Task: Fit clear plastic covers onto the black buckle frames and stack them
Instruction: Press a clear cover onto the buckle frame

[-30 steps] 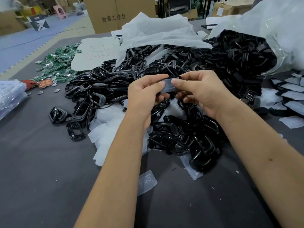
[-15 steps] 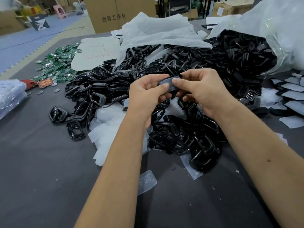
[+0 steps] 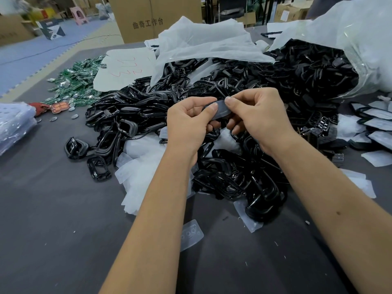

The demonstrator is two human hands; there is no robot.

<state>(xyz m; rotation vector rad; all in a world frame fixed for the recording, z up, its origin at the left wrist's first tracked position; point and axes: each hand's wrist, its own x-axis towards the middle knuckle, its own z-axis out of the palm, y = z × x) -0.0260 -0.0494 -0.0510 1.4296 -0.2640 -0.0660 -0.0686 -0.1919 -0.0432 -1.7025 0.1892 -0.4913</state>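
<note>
My left hand (image 3: 188, 122) and my right hand (image 3: 261, 117) meet above the middle of the table, both pinching one black buckle frame with a clear plastic cover (image 3: 221, 108) lying on its top face. Thumbs press on the cover from either side; the other fingers curl underneath. Below and behind the hands spreads a big heap of loose black buckle frames (image 3: 233, 179). Loose clear covers (image 3: 140, 177) lie in a pile to the left of my left forearm, and a single one (image 3: 191, 233) lies near the front. Covered buckles (image 3: 375, 124) lie in rows at the right edge.
An open clear bag (image 3: 347, 66) full of black parts lies at the back right, with white wrapping (image 3: 203, 43) behind the heap. Green circuit boards (image 3: 78, 81) lie at the back left, and a plastic packet (image 3: 14, 124) sits at the left edge. The grey table (image 3: 63, 230) fills the foreground.
The buckle and cover have been turned a little between the fingers, and both thumbs have shifted along the cover. The hands stay in the same spot.
</note>
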